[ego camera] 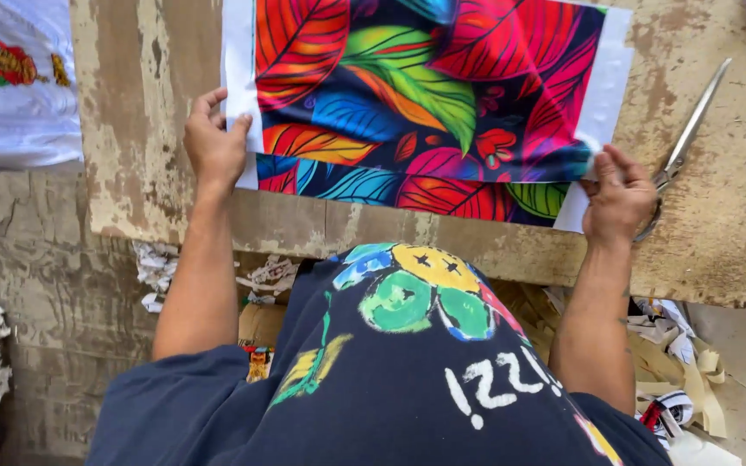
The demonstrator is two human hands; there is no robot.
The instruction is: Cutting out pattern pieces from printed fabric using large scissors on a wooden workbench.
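Note:
A sheet of fabric [425, 95] printed with bright red, green and blue leaves and a white border lies on a worn wooden table [148, 173]. My left hand [214, 142] pinches the sheet's near left corner, fingers over the white edge. My right hand [616, 192] grips the near right corner, thumb and fingers closed on the white border. The near edge of the sheet looks folded over between the two hands. My dark printed shirt fills the bottom of the view.
Large metal scissors [684, 142] lie on the table just right of my right hand. Another printed white cloth [10, 86] lies at the far left. Paper and fabric scraps [675, 345] litter the floor under the table edge.

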